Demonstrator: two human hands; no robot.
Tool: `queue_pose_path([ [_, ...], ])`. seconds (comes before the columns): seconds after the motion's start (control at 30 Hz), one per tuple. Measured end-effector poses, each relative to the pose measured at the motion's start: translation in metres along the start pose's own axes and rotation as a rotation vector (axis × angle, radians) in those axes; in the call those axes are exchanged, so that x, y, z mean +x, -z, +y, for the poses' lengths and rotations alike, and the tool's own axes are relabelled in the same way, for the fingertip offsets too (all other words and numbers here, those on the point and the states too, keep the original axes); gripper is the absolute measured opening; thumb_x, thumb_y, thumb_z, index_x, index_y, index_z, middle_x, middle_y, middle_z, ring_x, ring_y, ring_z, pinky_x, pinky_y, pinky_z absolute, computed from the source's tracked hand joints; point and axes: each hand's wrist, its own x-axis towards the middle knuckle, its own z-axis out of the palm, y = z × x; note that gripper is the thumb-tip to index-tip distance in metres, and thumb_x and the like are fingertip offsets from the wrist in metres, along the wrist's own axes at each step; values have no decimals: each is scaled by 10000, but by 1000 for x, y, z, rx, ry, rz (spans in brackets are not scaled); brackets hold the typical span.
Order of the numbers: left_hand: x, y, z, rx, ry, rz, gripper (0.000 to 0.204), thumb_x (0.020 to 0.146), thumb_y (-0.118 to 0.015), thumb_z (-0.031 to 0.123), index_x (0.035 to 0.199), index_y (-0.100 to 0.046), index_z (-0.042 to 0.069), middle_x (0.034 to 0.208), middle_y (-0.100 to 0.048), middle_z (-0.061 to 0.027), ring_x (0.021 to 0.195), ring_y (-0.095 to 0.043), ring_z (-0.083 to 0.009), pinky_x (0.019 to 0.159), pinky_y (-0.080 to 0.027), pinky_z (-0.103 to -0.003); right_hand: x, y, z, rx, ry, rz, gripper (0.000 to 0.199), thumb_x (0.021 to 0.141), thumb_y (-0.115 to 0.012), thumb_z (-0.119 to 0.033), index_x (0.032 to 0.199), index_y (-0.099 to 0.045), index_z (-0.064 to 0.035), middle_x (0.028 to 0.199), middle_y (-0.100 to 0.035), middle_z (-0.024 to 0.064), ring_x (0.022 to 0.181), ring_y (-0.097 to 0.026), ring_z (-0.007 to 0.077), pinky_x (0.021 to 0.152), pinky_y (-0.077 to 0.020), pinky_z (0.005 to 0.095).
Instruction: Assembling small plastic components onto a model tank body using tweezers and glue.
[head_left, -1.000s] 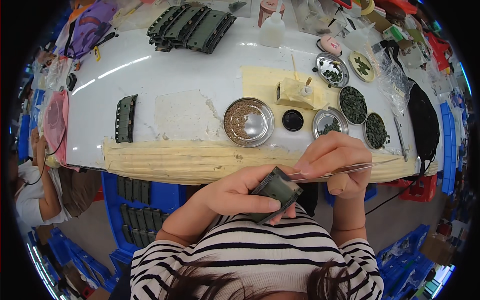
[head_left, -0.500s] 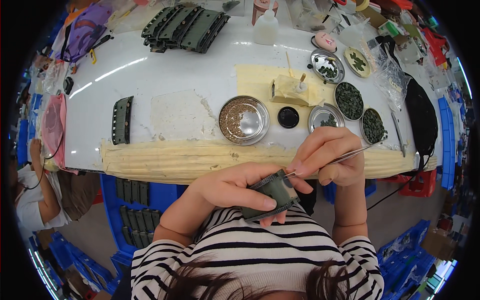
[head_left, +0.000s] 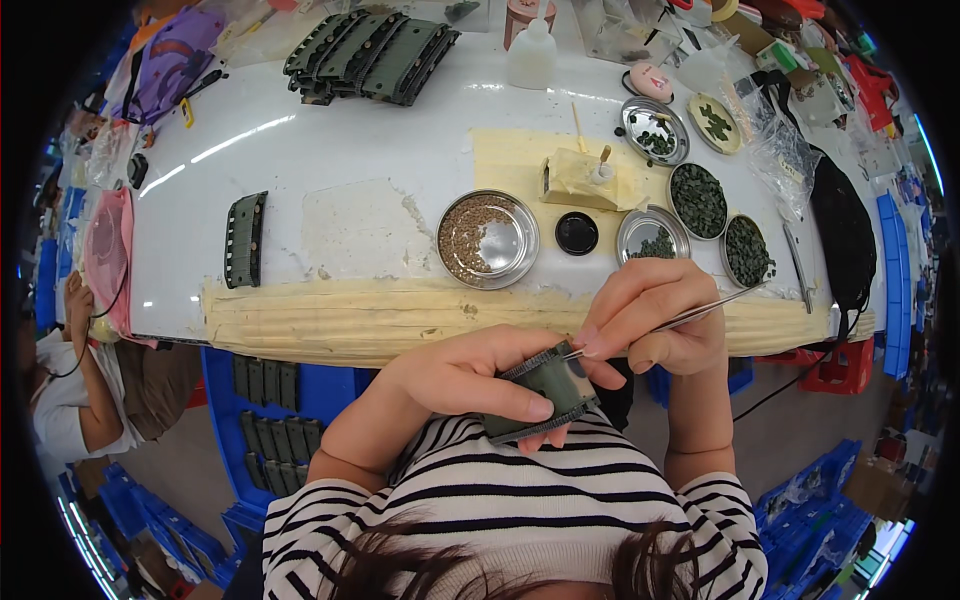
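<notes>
My left hand point(head_left: 470, 375) is closed round a dark green camouflage plastic part point(head_left: 552, 390) with ridged edges, its thumb lying across the face. Between the fingers of my right hand point(head_left: 660, 315) is a pair of metal tweezers point(head_left: 690, 314). Their tips touch the upper right edge of the part; whether they pinch anything there is too small to tell. Just beyond the right hand stands a round metal dish point(head_left: 625, 235) with a few green bits. A dish of small tan pieces point(head_left: 462, 240) lies left of it.
Dishes of dark green pieces point(head_left: 698, 200) stand at the right. A taped block point(head_left: 580, 180) and a black round lid point(head_left: 576, 234) sit mid-table. Similar green parts are stacked at the back point(head_left: 370, 55); one lies at left point(head_left: 244, 240). A blue crate point(head_left: 230, 440) is below. Another person's arm point(head_left: 90, 370) shows far left.
The tweezers and right fingers have shifted very slightly at the part's edge. My left hand and the part stay in place. The other person's hand at far left has moved a little.
</notes>
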Motion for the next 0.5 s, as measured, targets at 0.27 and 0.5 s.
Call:
queue_pose_path([
  [0.27, -3, 0, 6, 96, 4, -17, 503, 901, -541, 81, 1357, -407, -86, 863, -628, -110, 700, -587, -138, 670, -494, -260, -2, -6, -3, -12, -8, 50, 156, 734, -709, -16, 885, -748, -3, 833, -666, 98, 699, -626, 156, 608, -488, 247],
  [0.5, -4, -2, 2, 103, -41, 64, 372, 840, -579, 48, 1165, -513, -121, 875, -654, -198, 690, -642, -211, 615, -522, -298, -4, -9, -3, -55, -1, 72, 228, 838, -701, -206, 841, -737, 19, 832, -681, 164, 693, -667, 205, 603, -539, 277],
])
